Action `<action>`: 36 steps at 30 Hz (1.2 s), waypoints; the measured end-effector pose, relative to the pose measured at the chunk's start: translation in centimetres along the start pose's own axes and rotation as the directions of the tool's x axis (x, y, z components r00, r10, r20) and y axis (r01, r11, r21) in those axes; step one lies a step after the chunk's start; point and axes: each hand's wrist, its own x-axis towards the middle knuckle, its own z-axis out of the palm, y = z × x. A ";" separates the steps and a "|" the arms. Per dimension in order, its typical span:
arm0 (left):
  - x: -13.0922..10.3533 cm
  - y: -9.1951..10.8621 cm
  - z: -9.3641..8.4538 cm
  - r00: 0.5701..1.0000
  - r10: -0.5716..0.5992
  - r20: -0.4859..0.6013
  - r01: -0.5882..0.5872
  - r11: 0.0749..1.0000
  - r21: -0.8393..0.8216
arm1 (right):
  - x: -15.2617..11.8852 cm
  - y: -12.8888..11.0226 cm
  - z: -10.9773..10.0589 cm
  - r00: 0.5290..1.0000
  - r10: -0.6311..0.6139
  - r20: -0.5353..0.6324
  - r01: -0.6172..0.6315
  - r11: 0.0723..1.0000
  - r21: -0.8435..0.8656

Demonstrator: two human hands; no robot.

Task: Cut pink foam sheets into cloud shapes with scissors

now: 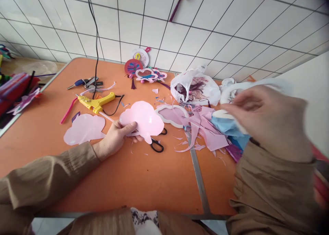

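My left hand (113,139) grips a glossy pink cloud-shaped cutout (142,116) at its lower left edge, thumb on top and fingers beneath. Black scissor handles (157,145) stick out from under the cutout, their blades hidden. My right hand (269,118) is raised at the right, blurred, its thumb and fingers drawn together; whatever they may hold cannot be made out. Below and behind it lie pink paper scraps (212,132) and blue sheet material (228,127). A white-rimmed pink cloud frame (173,115) rests right of the held cutout.
Another pink cutout (86,128) lies at the left, near a yellow glue gun (99,102) with its cord. Keys (88,83) sit behind. Finished ornaments (147,74) and a white plastic bag (196,89) with dark tassels stand near the tiled wall (144,22).
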 end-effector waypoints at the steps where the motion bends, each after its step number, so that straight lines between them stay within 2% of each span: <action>1: -0.1 -0.1 0.0 1.000 0.016 -0.003 -0.016 1.000 -0.003 | -0.4 -2.0 0.5 1.000 -0.023 -0.009 0.024 0.975 0.221; 3: -0.5 -0.2 0.0 0.999 0.032 0.008 -0.032 0.999 -0.015 | -1.5 -5.8 2.4 0.983 -0.167 0.071 0.104 0.840 0.532; 4: -0.7 -0.2 0.0 0.999 0.009 0.053 -0.008 1.000 -0.023 | -2.2 -7.5 3.6 0.958 -0.264 0.111 0.134 0.756 0.640; 6: -1.0 -0.2 0.2 0.975 -0.098 0.202 0.099 0.995 0.003 | -3.6 -9.9 5.9 0.912 -0.377 0.160 0.155 0.680 0.717; 8: -1.2 -0.1 0.3 0.949 -0.149 0.279 0.146 0.989 0.032 | -4.8 -11.3 7.6 0.864 -0.461 0.203 0.139 0.605 0.784; 10: -1.0 0.0 0.5 0.950 -0.148 0.276 0.147 0.989 0.025 | -5.6 -11.9 8.3 0.846 -0.482 0.227 0.111 0.576 0.810; 13: -0.5 -0.1 0.6 0.977 -0.124 0.171 0.137 0.988 -0.069 | -6.0 -11.6 7.9 0.836 -0.500 0.224 0.102 0.544 0.833; 14: -0.4 -0.2 0.6 0.986 -0.114 0.122 0.128 0.985 -0.118 | -5.9 -11.4 7.6 0.843 -0.496 0.211 0.111 0.543 0.833; 16: -0.1 -0.1 0.6 0.995 -0.092 0.028 0.096 0.974 -0.204 | -5.5 -10.8 6.6 0.889 -0.431 0.155 0.140 0.577 0.805; 18: 0.2 0.1 0.4 0.997 -0.071 -0.031 0.062 0.969 -0.241 | -4.8 -10.0 5.8 0.960 -0.278 0.041 0.158 0.653 0.741; 20: 0.4 0.4 0.2 0.996 -0.055 -0.066 0.037 0.968 -0.249 | -4.0 -9.3 5.4 0.992 -0.123 -0.025 0.104 0.693 0.713; 21: 0.5 0.6 0.2 0.995 -0.053 -0.082 0.031 0.968 -0.251 | -3.6 -9.0 5.5 0.996 -0.084 0.014 0.046 0.674 0.737; 22: 0.5 0.8 0.1 0.994 -0.055 -0.098 0.029 0.967 -0.254 | -3.3 -8.7 5.6 0.990 -0.066 0.122 -0.055 0.622 0.781; 24: 0.6 1.0 0.1 0.990 -0.073 -0.123 0.040 0.967 -0.253 | -3.0 -8.5 6.3 0.920 -0.078 0.384 -0.304 0.476 0.825; 26: 0.6 1.2 0.2 0.986 -0.093 -0.137 0.057 0.967 -0.247 | -2.9 -8.5 7.3 0.830 -0.096 0.550 -0.485 0.364 0.795; 30: 0.6 1.1 0.2 0.984 -0.100 -0.148 0.061 0.967 -0.248 | -3.1 -8.7 8.5 0.770 -0.104 0.630 -0.583 0.289 0.760; 33: 0.6 0.8 0.1 0.983 -0.097 -0.157 0.062 0.974 -0.217 | -3.5 -9.0 8.5 0.673 -0.234 0.701 -0.675 0.192 0.712; 34: 0.5 0.7 0.1 0.982 -0.095 -0.162 0.062 0.979 -0.197 | -3.6 -9.2 8.4 0.654 -0.275 0.705 -0.687 0.173 0.706; 36: 0.5 0.4 0.1 0.982 -0.085 -0.166 0.060 0.987 -0.150 | -3.9 -9.6 8.3 0.658 -0.302 0.689 -0.672 0.176 0.719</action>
